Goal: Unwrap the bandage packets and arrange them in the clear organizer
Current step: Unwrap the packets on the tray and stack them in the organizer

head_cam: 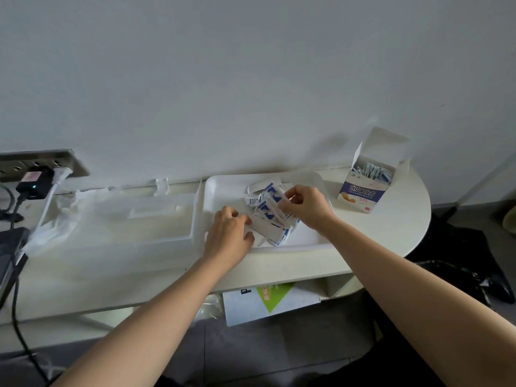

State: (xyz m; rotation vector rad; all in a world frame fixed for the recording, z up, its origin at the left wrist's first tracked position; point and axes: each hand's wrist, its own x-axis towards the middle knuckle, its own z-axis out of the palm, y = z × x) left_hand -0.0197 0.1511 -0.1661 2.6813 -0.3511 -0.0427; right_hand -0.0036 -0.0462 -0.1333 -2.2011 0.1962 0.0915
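White-blue bandage packets [272,216] heaped in clear organizer [220,188], long axes slanting toward wall. Right hand [304,206] pinches one packet at heap's far-right edge; left hand [230,231] curled, pressing heap's near-left edge. Right nearer.

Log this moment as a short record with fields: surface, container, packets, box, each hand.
surface: pale table against a wall
container: clear organizer, lid open to its left
packets: loose pile of bandage packets inside the organizer
box: open bandage box right of the organizer, more packets inside
left hand: resting on the pile's left edge; grip unclear
right hand: fingertips pinched on a packet atop the pile
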